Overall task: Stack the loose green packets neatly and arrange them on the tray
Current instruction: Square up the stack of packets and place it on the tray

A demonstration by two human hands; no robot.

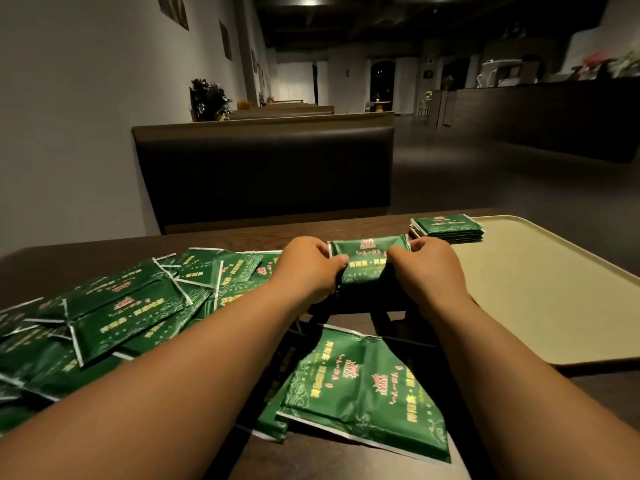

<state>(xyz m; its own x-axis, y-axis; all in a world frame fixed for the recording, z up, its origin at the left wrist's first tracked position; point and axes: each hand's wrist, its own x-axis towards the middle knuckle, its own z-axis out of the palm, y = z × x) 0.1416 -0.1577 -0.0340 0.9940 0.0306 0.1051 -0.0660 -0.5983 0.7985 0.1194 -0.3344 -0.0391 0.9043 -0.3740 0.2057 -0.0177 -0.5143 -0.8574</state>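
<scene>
Gripping a bundle of green packets (363, 259), left hand (306, 268) and right hand (427, 271) curl tightly around its ends.

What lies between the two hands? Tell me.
A bundle of green packets, gripped at its ends by the left hand and the right hand; the head view shows it.

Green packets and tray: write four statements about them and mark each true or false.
1. The left hand and right hand both grip one bundle of packets. True.
2. The tray holds no packets. False: a neat stack sits at its far left corner.
3. A loose pile lies on the table left of the left hand. True.
4. The bundle rests on the tray. False: the hands hold it left of the tray.
</scene>
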